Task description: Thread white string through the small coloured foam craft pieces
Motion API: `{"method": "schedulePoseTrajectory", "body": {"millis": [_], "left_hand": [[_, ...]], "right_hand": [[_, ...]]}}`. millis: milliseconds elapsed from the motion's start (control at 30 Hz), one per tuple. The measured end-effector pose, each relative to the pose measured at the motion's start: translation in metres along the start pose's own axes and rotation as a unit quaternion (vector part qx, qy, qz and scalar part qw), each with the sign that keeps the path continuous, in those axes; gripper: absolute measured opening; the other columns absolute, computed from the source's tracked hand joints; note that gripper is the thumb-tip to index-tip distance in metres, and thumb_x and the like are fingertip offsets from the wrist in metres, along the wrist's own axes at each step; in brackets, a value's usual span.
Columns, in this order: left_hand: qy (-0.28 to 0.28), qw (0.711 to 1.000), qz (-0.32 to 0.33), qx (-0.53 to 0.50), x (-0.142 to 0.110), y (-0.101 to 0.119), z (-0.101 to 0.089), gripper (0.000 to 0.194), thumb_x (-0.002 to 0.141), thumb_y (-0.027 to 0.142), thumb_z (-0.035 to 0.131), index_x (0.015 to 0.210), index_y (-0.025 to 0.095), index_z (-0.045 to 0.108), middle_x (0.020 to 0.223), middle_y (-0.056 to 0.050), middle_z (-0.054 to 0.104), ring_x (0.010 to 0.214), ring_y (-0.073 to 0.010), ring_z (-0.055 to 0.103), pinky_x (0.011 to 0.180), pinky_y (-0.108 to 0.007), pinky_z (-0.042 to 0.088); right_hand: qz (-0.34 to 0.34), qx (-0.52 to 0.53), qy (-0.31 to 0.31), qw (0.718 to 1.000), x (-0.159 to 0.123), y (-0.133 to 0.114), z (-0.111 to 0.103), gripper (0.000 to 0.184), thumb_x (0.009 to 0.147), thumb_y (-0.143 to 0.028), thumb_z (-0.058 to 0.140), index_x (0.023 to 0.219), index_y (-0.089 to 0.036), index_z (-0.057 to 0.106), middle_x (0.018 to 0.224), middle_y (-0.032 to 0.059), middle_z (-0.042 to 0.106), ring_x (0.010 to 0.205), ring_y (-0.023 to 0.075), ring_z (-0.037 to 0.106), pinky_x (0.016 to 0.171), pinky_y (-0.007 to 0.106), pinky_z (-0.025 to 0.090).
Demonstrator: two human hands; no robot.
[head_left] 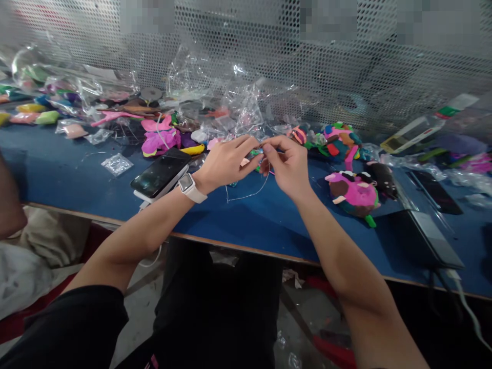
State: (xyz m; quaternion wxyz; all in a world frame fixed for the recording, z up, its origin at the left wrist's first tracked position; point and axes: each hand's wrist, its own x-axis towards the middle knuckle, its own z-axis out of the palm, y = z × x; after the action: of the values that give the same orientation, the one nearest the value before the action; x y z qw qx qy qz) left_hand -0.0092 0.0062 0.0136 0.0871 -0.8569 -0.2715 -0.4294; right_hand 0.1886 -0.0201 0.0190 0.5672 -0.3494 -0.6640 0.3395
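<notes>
My left hand (228, 161), with a white watch on its wrist, is closed in a pinch over the middle of the table. My right hand (288, 164) faces it, thumb and fingers pinched together, the fingertips of both hands almost meeting. A thin pale cord (249, 196) runs down from the fingers in a loose curve and ends above the blue surface. Between the hands shows a small blue-green piece (255, 152), partly covered by the fingers; its kind is unclear. What each fingertip presses on is mostly hidden.
A phone on a white power bank (161, 174) lies left of my hands. Modelling-clay figures, one pink (355, 193), sit at right, near a dark device (426, 238) and a bottle (426, 125). Plastic wrapping (246, 97) and clay packets line the mesh panel. Another person's arm (9, 200) is at far left.
</notes>
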Motion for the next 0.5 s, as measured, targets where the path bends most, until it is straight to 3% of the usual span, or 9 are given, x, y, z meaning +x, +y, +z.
{"method": "schedulePoseTrajectory", "body": {"millis": [67, 200, 267, 500], "left_hand": [[-0.008, 0.998, -0.014, -0.056, 0.001, -0.004, -0.001, 0.021, 0.112, 0.029, 0.052, 0.112, 0.019, 0.071, 0.092, -0.005, 0.077, 0.073, -0.0157, 0.069, 0.067, -0.031, 0.046], [-0.044, 0.983, -0.098, -0.151, 0.002, -0.008, -0.003, 0.022, 0.111, 0.029, 0.054, 0.103, 0.021, 0.073, 0.073, 0.0, 0.067, 0.061, -0.0129, 0.057, 0.065, -0.03, 0.046], [-0.06, 0.971, -0.138, -0.189, 0.003, -0.009, -0.002, 0.021, 0.11, 0.028, 0.055, 0.099, 0.021, 0.073, 0.075, -0.001, 0.068, 0.062, -0.0129, 0.055, 0.064, -0.03, 0.046], [-0.035, 0.958, -0.201, -0.199, 0.001, -0.006, 0.009, 0.021, 0.111, 0.024, 0.053, 0.099, 0.021, 0.07, 0.079, -0.002, 0.07, 0.073, -0.0146, 0.065, 0.069, -0.029, 0.049]], "right_hand": [[0.01, 0.022, -0.006, 1.0, 0.002, 0.003, -0.002, 0.046, 0.094, -0.073, 0.082, 0.101, -0.029, 0.077, 0.073, -0.0048, 0.068, 0.049, 0.0132, 0.065, 0.043, 0.03, 0.05], [0.025, 0.02, -0.02, 0.999, 0.004, 0.008, -0.005, 0.046, 0.095, -0.074, 0.081, 0.1, -0.029, 0.076, 0.064, -0.0072, 0.06, 0.041, 0.0112, 0.058, 0.04, 0.029, 0.044], [0.045, -0.001, -0.019, 0.999, 0.004, 0.011, -0.005, 0.05, 0.093, -0.078, 0.08, 0.1, -0.029, 0.076, 0.064, -0.0076, 0.058, 0.039, 0.0094, 0.053, 0.038, 0.029, 0.04], [0.071, -0.013, -0.01, 0.997, 0.004, 0.02, -0.007, 0.062, 0.084, -0.085, 0.084, 0.113, -0.03, 0.079, 0.064, -0.0082, 0.057, 0.035, 0.0072, 0.042, 0.035, 0.028, 0.034]]}}
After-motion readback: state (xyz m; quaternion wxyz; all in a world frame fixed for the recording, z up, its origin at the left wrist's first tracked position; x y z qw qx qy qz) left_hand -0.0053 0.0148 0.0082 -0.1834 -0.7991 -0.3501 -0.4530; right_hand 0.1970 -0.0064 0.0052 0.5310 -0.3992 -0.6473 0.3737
